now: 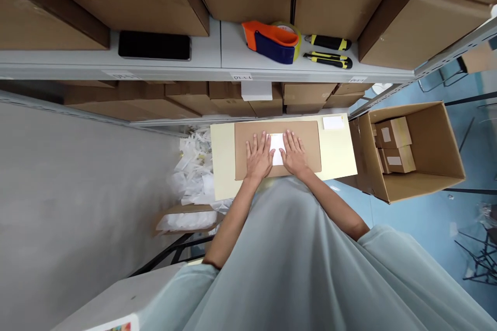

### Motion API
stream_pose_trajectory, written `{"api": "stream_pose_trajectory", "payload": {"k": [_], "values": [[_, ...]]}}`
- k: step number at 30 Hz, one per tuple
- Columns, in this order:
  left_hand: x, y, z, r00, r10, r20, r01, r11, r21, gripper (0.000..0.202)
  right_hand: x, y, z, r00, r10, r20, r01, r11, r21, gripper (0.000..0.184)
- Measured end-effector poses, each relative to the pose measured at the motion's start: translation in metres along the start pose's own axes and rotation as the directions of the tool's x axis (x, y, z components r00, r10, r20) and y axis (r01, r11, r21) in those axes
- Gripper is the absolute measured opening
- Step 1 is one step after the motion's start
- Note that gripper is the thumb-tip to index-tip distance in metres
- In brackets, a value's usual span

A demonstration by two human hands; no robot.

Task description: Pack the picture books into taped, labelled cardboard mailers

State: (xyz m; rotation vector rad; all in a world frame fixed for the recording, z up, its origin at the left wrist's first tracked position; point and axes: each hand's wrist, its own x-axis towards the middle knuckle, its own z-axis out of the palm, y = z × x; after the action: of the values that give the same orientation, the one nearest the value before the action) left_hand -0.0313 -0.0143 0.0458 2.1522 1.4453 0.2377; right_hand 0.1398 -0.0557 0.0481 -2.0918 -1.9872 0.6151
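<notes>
A flat-topped brown cardboard box (277, 127) lies on a pale yellow board (224, 158) right in front of me. On its upper face is a white label (277, 141). My left hand (258, 157) rests flat at the label's left edge, fingers stretched out. My right hand (294, 153) lies flat along the right edge, its fingers spread a little. Both palms touch the cardboard, and neither hand grips anything. Near the board's right end is a small stack of white labels (333, 122).
The grey shelf (217, 57) ahead bears large cartons, a black phone (154, 45), an orange and blue tape dispenser (272, 41) and yellow-black utility knives (330, 42). At right stands an open carton (435, 150) with small labelled boxes (394, 133). White scraps (194, 165) lie at left.
</notes>
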Motion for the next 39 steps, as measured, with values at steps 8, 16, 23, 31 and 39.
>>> {"api": "stream_pose_trajectory", "payload": {"k": [8,16,23,31,39], "values": [[-0.051,-0.016,-0.022,0.999,-0.007,-0.051,0.010,0.998,0.054,0.063,-0.016,0.016,-0.015,0.997,0.047,-0.057,-0.045,0.998,0.037,0.065],[-0.111,-0.079,0.000,0.862,-0.508,-0.002,0.412,0.703,-0.580,0.100,-0.115,0.089,-0.018,0.812,0.582,0.028,-0.421,0.553,0.719,0.110],[-0.104,-0.078,-0.002,0.893,-0.438,0.103,0.360,0.557,-0.748,0.079,-0.121,0.055,-0.009,0.819,0.571,-0.052,-0.300,0.504,0.810,0.095],[-0.095,-0.041,-0.058,0.890,-0.422,-0.170,0.209,0.712,-0.671,0.074,-0.154,0.057,-0.063,0.725,0.635,-0.266,-0.208,0.570,0.795,0.088],[-0.073,-0.019,-0.046,0.877,-0.473,0.079,0.436,0.719,-0.541,0.064,-0.206,0.063,-0.035,0.677,0.684,-0.272,-0.420,0.663,0.620,0.080]]}}
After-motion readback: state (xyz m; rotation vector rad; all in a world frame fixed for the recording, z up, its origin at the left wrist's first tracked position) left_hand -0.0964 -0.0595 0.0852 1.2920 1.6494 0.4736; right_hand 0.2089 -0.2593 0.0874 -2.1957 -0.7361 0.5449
